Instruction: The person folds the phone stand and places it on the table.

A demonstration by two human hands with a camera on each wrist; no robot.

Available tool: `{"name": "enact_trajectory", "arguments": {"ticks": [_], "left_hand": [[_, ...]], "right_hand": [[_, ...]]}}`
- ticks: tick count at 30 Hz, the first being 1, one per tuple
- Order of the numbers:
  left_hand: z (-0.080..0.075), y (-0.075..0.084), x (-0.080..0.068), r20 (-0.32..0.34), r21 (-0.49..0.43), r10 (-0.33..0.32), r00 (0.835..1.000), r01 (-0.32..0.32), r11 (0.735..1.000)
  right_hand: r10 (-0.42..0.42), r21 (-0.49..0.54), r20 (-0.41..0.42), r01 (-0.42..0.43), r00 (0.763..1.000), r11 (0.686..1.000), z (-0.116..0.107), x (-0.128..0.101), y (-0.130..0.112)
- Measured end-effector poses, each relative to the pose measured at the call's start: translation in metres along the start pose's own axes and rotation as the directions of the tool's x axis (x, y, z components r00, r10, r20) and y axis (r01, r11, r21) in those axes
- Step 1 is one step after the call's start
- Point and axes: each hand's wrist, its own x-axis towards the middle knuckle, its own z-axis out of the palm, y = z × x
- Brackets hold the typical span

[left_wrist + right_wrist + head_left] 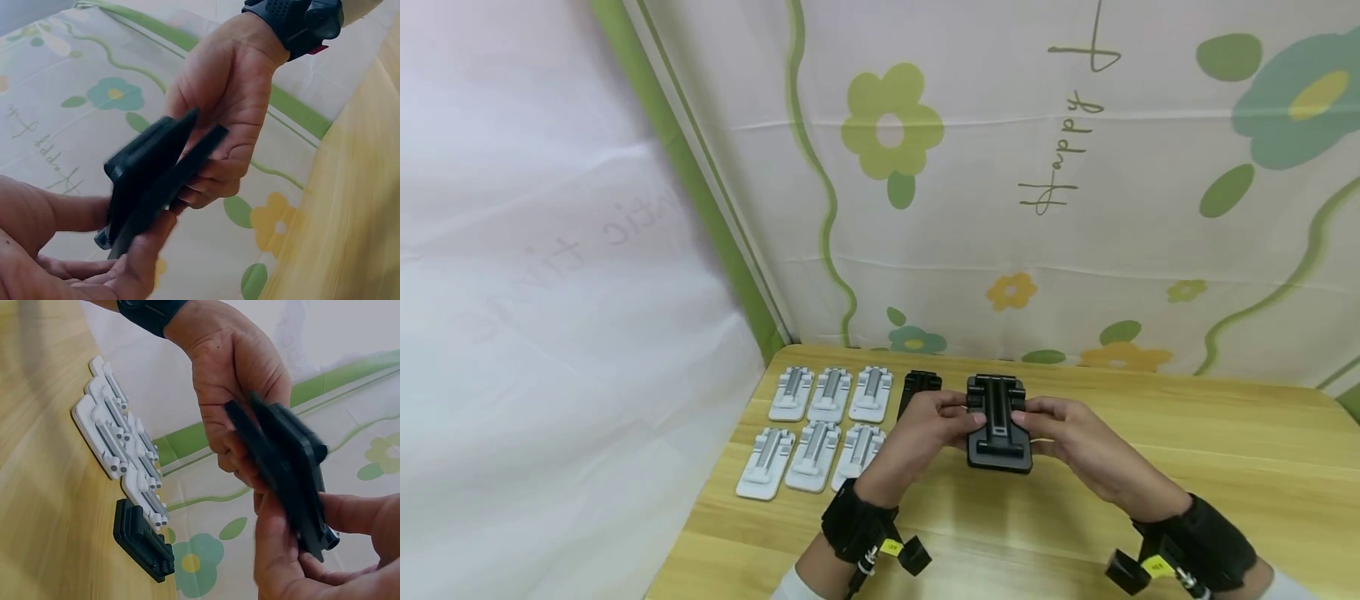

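Both hands hold a black folding phone stand [998, 425] above the table. My left hand [928, 429] pinches its left edge, thumb on the front face and fingers behind. At the right edge my right hand [1078, 442] has the same kind of pinch. From the side, in the left wrist view, the stand [156, 169] shows two flat parts with a narrow gap between them, slightly spread at one end. A second black phone stand [921, 382] lies on the table behind my left hand, which partly hides it.
Several white phone stands [765, 467] lie in two rows at the left of the wooden table [1187, 450]. My left forearm covers part of the nearest one. A flower-printed curtain [970, 225] hangs behind the table, and white cloth [565, 333] hangs at the left.
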Motion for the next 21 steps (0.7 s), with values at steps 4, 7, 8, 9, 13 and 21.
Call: {"name": "enact_trajectory", "arguments": {"ticks": [4, 7, 8, 9, 13, 21], "left_hand": [[0.004, 0.001, 0.000, -0.030, 0.001, 0.004, 1.000, -0.004, 1.000], [0.005, 0.002, -0.001, -0.052, 0.061, 0.012, 0.999, -0.009, 0.998], [0.006, 0.002, -0.002, -0.070, 0.104, 0.021, 0.997, -0.013, 0.995], [0.007, 0.002, -0.003, -0.090, 0.161, 0.033, 0.995, -0.018, 0.987], [0.015, 0.005, -0.011, -0.155, 0.441, 0.063, 0.986, 0.012, 0.897], [0.038, 0.004, -0.017, -0.098, 0.860, 0.130, 0.987, 0.019, 0.510]], "right_hand": [[-0.018, -0.021, -0.019, 0.017, 1.000, 1.000, 0.000, 0.000, 0.003], [-0.031, -0.036, -0.028, 0.030, 0.999, 0.999, -0.001, 0.000, 0.004], [-0.038, -0.038, -0.031, 0.037, 0.999, 0.999, -0.001, 0.000, 0.005], [-0.039, -0.039, -0.038, 0.037, 0.999, 0.999, -0.001, -0.001, 0.005], [-0.032, -0.026, -0.060, 0.031, 0.998, 0.999, 0.001, 0.000, 0.007], [-0.045, -0.015, -0.052, 0.044, 0.998, 0.999, 0.014, 0.005, 0.011]]}}
